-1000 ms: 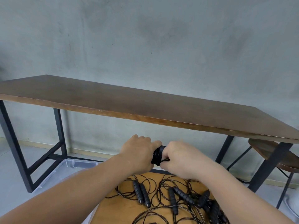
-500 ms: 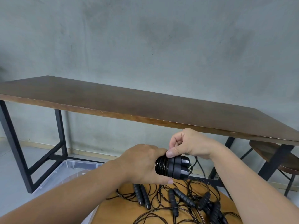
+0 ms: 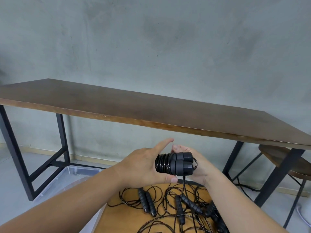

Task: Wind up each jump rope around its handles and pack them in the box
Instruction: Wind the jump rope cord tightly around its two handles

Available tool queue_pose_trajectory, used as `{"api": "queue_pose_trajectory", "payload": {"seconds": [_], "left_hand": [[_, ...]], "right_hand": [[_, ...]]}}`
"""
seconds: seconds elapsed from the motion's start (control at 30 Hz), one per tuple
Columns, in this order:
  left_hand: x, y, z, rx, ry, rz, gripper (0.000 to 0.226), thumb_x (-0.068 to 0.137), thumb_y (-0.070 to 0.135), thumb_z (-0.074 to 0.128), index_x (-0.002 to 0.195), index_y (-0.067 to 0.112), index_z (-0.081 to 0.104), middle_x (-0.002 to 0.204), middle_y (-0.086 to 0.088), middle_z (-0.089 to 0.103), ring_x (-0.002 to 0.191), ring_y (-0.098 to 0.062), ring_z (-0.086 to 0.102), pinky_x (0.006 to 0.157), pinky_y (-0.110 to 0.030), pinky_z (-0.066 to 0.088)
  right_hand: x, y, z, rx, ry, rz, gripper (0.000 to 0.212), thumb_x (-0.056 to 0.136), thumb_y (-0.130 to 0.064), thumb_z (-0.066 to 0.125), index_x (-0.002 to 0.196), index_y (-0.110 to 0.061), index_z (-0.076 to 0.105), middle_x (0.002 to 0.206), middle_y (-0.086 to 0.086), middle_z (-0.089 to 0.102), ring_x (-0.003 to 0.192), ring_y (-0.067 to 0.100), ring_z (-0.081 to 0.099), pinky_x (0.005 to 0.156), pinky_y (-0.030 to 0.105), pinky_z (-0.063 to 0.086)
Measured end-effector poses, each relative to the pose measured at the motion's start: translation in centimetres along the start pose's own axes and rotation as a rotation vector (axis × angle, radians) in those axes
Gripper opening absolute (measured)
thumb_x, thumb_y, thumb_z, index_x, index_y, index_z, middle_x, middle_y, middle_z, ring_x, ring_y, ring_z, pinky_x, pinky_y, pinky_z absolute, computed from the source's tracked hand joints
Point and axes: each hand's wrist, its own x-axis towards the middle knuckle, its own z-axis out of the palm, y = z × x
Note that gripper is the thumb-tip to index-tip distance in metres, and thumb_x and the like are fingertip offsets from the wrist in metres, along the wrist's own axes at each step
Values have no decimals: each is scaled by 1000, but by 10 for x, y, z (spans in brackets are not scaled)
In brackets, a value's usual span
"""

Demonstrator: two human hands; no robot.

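In front of me my left hand (image 3: 143, 167) grips a black jump rope (image 3: 175, 163): two handles side by side, with cord coiled round their left half. Its thumb lies under the bundle and its index finger points straight out. My right hand (image 3: 200, 167) sits behind the handles' right ends, palm up, fingers relaxed. A loose length of cord hangs from the bundle down to the round stool (image 3: 117, 216). Several unwound black jump ropes (image 3: 148, 202) lie tangled on that stool. The clear plastic box (image 3: 70, 179) stands on the floor at the lower left.
A long brown table (image 3: 151, 111) on black metal legs spans the view just beyond my hands, against a grey wall. A second stool (image 3: 277, 155) stands under its right end. A cable runs along the floor at the right.
My right hand has come down from above the handles to behind their right ends and has opened. My left index finger has straightened. More cord is coiled on the handles.
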Motion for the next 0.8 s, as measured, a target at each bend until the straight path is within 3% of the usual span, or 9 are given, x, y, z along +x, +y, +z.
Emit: {"api": "queue_pose_trajectory", "payload": {"seconds": [0.07, 0.17, 0.23, 0.3, 0.43, 0.57, 0.67, 0.8], "left_hand": [[1, -1, 0, 30, 4, 10, 95, 79, 71, 62, 148, 57, -2, 113, 13, 61, 101, -8, 57, 90, -23, 46], [3, -3, 0, 52, 36, 38, 83, 81, 70, 60, 147, 57, 12, 132, 18, 54, 116, -5, 51, 96, -22, 41], [6, -6, -1, 22, 86, 42, 73, 80, 68, 63, 140, 59, 23, 125, 19, 57, 109, -5, 53, 95, -27, 47], [12, -11, -3, 31, 145, 23, 65, 79, 65, 66, 133, 58, 29, 113, 16, 60, 100, -7, 56, 88, -32, 51], [25, -23, -5, 191, 220, -37, 66, 79, 66, 66, 133, 54, 29, 107, 11, 60, 93, -12, 58, 82, -32, 52], [31, -33, -5, 399, 256, -80, 70, 83, 62, 61, 141, 47, 24, 108, 7, 58, 94, -15, 56, 86, -32, 48], [32, -33, 0, 519, 258, -52, 67, 86, 62, 55, 142, 45, 22, 108, 4, 57, 94, -17, 55, 84, -31, 44], [33, -33, 4, 641, 236, -42, 64, 89, 65, 47, 143, 42, 21, 114, 4, 57, 100, -19, 55, 89, -34, 42]], "right_hand": [[-1, 9, 5, 114, 65, -23, 35, 88, -34, 63, 108, -6, 67, 110, 19, 70, 103, 32, 67, 88, 44, 56], [-3, 20, 12, 201, 203, -54, 23, 95, -25, 55, 99, -9, 71, 99, 17, 73, 92, 28, 67, 78, 38, 53], [-6, 24, 17, 129, 257, -60, 25, 101, -16, 47, 91, -7, 68, 81, 17, 63, 69, 21, 52, 60, 29, 42], [-10, 27, 23, 46, 286, -42, 26, 103, -18, 44, 89, -6, 62, 66, 5, 52, 53, 11, 32, 48, 22, 28], [-18, 30, 36, -71, 262, -12, 32, 104, -33, 45, 103, -8, 63, 66, -1, 46, 49, 8, 27, 44, 20, 24], [-26, 26, 50, -446, 216, 16, 28, 106, -32, 38, 106, -21, 64, 66, -5, 50, 48, 5, 36, 48, 21, 30], [-30, 17, 51, -820, 194, -17, 37, 105, -35, 37, 97, -14, 66, 69, -6, 55, 57, 6, 46, 60, 24, 39], [-35, 5, 57, -1088, 89, -12, 30, 104, -33, 40, 94, -15, 62, 78, 0, 58, 67, 11, 52, 62, 27, 42]]}}
